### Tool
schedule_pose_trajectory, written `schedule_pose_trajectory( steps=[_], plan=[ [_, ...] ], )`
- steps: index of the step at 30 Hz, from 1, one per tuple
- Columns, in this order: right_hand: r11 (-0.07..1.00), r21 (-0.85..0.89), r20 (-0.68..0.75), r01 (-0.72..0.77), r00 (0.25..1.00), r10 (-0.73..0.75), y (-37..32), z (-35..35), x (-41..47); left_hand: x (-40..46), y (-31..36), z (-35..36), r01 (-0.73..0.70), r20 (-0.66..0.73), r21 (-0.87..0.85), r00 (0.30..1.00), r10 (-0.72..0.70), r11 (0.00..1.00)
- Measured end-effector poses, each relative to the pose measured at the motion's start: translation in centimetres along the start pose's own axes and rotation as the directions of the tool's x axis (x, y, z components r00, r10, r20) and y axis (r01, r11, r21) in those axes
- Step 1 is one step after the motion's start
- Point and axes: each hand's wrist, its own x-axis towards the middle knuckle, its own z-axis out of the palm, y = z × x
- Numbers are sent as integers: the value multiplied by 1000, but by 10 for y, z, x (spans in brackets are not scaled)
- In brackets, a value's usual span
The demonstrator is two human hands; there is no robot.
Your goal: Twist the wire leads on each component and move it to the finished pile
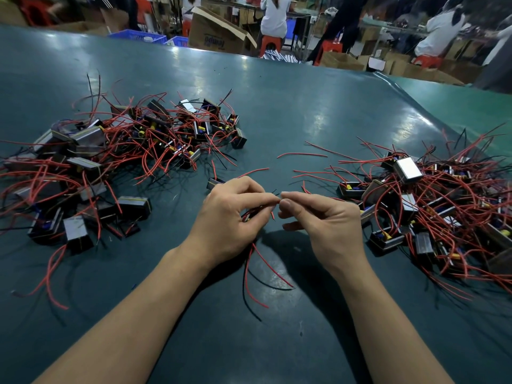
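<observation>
Red wire lead [278,202] sits pinched at frame centre, its tip caught between both hands over the table. Left hand [231,217]: thumb and forefinger closed on the lead from 9 o'clock, other fingers curled under around the component [250,214], mostly hidden in the palm; only a dark edge and a yellow speck show. Right hand [322,220]: thumb and forefinger pressed together on the same lead end from 3 o'clock, remaining fingers loosely curled below. A thin black strand pokes out just above the pinch.

Loose leads [256,275], red and black, hang from under the left palm toward 6 o'clock and trail onto the green table [291,106]. Hand shadow falls just below the right wrist.

Left pile [110,162] at 9 to 10 o'clock: many small dark blocks with silvery tops, red wires tangled and splayed. Right pile [432,206] at 3 o'clock: same parts, same tangle, running off the frame edge. Cannot tell which pile is the finished one. One single block [214,183] lies just beyond the left knuckles, apart from both heaps.

At 12 o'clock, past the table edge: cardboard box [219,31], blue crates [138,37], red stools [270,44], seated people in white tops, blurred.
</observation>
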Motion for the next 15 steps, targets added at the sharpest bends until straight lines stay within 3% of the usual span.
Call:
schedule_pose_trajectory(
  steps=[3,8,15],
  plan=[
    [997,-77,-20,-12,1000,11,2,-3,1,-1,0,1,10,-3,22,1000,-10,1000],
    [964,-248,-72,92,991,-113,6,-4,-1,-1,0,2,103,-39,9,994,-102,995],
    [955,-269,0,128,991,-132,6,-2,-4,-1,4,1,89,5,27,996,-90,996]
  ],
)
